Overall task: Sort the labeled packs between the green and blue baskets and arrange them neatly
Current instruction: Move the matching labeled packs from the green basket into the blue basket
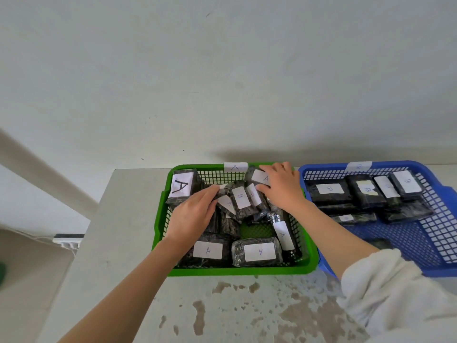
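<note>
1. Both hands are in the green basket (pixel 160 219). The left hand (pixel 193 214) has its fingers loosely curled, pinching the end of a dark pack near the middle of the heap. The right hand (pixel 279 186) lies fairly flat and spread over packs at the back, fingertips on one marked A (pixel 262 178); can't tell if it's actually gripping anything.
2. Progress, I'd say roughly halfway. The blue basket (pixel 440 194) already has a tidy-ish row of packs along its far side, the readable ones marked B, with the front half bare.
3. Green is still a jumble: mostly A packs, two lying flat at the front, one big A standing in the back left corner. At least one B pack (pixel 241 200) sits in the middle pile, so that one probably has to move over, and the rest needs straightening.
4. Baskets sit side by side, touching, on a pale table (pixel 123 243) with brownish worn patches near the front edge. Plain off-white wall behind.
</note>
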Motion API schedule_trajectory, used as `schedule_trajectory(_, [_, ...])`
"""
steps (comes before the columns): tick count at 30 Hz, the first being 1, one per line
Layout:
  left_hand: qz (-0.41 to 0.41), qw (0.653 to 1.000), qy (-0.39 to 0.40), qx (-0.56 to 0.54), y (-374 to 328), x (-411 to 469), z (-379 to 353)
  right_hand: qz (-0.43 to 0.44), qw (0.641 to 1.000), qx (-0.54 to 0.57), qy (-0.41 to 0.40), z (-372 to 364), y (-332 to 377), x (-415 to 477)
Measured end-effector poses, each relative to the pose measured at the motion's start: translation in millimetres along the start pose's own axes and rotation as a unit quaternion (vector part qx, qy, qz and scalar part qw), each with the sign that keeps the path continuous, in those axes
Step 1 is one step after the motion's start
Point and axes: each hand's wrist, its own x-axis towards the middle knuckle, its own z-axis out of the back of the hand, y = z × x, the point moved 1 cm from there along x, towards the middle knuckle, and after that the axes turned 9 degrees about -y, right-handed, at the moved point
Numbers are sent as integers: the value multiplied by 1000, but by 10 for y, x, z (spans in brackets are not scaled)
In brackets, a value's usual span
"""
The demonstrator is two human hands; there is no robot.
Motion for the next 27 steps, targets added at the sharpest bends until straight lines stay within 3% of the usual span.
schedule_trajectory(4, [3, 1000, -4, -27, -72, -72, -11, -108, 987, 113, -31, 135, -105, -101])
schedule_trajectory(7, [-2, 999, -32, -37, -103, -84, 89, -139, 972, 180, -52, 192, -77, -197])
schedule_trajectory(10, [-13, 998, -28, -47, -71, -144, 229, -142, 958, 250, -22, 201, 26, -273])
schedule_trajectory(15, [-36, 996, 62, -46, 73, -420, 428, -133, 935, 329, 2, 193, 284, -402])
schedule_trajectory(23, [-102, 969, 223, 11, 342, -722, 637, -104, 938, 326, 56, 146, 527, -566])
schedule_trajectory(25, [-76, 961, 266, 10, 360, -693, 628, -101, 936, 330, 67, 158, 536, -606])
schedule_trajectory(27, [-28, 966, 256, -5, 344, -616, 588, -83, 935, 334, 86, 178, 540, -637])
